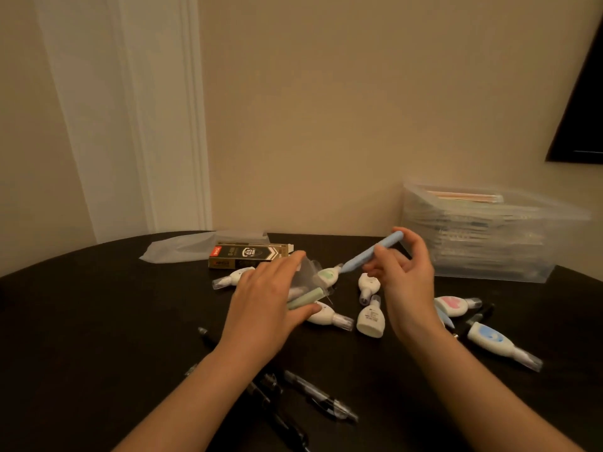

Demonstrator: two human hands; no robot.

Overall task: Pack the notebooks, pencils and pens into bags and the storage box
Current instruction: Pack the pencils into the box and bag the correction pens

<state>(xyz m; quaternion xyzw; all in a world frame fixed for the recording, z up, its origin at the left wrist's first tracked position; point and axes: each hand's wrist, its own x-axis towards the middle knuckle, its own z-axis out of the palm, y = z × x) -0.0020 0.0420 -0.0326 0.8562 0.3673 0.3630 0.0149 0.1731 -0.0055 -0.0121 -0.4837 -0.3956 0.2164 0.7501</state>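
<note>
Pinching a blue pen [372,254], the right hand [408,288] hovers near the storage box [489,233] at the surface [98,305] edge; the left hand [264,298] grips a clear bag [308,272].

- The left hand [264,298] grips a small clear bag [305,272] with a green pen [305,299] inside it.
- The right hand [404,278] pinches a blue pen [372,252], tilted, its lower end near the bag's mouth.
- Correction tapes [370,318] lie scattered on the dark table [98,305], with black pens [321,399] nearer the front edge.
- A clear storage box [489,233] stands at the right rear.
- A black pen carton [249,254] lies behind the left hand.
</note>
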